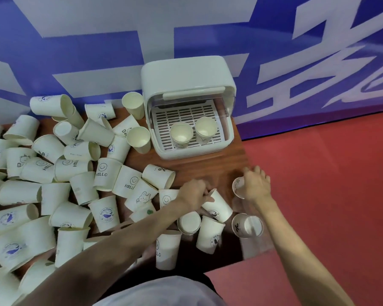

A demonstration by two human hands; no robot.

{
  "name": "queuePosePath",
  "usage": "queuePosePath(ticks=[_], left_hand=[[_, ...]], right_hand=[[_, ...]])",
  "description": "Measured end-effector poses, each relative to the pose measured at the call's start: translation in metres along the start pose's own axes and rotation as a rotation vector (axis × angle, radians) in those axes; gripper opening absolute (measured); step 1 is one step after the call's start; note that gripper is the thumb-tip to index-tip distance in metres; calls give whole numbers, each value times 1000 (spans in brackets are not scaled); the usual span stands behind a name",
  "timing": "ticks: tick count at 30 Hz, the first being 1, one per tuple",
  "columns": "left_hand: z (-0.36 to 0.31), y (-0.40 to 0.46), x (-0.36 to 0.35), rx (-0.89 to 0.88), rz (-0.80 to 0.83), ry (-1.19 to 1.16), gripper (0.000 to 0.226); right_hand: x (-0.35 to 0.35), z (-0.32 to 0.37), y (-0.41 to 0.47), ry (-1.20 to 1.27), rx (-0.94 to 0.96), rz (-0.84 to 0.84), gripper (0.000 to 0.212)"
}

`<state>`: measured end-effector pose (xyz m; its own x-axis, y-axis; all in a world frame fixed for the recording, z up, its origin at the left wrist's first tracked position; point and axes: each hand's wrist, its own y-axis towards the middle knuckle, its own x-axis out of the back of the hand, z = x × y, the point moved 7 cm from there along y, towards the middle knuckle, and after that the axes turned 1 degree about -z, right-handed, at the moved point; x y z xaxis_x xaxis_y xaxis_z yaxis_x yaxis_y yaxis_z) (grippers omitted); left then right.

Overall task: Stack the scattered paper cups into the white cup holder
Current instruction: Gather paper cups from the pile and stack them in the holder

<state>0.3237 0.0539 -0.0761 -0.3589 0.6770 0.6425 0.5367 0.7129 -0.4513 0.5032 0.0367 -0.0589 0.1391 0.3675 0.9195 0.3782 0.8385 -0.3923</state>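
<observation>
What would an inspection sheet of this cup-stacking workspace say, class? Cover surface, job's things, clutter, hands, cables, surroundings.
Surface: brown wooden table, mostly covered on the left.
Job's things: white cup holder open at the front, two upright cups on its slatted tray; scattered paper cups piled left.
Clutter: nothing seen beyond cups.
Hands: left hand grips a whale-print cup; right hand holds a cup.
Cables: nothing seen.
Surroundings: blue-and-white banner behind, red floor right.
</observation>
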Motion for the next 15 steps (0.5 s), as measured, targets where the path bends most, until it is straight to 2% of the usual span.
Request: queuePosePath(ticks=[4,7,11,15], left_hand=[[-5,4,-3,-7,-7,-62,34],[-8,3,7,-72,-90,-70,28],[-12,-10,44,-215,-300,6,20],[-5,-28,74,-339,-463,77,15]], right_hand=[[-3,3,3,-39,0,49,43],[1,7,4,15,4,16,37],[4,19,2,305,50,-53,55],[-1,34,-3,363,156,-59,65]])
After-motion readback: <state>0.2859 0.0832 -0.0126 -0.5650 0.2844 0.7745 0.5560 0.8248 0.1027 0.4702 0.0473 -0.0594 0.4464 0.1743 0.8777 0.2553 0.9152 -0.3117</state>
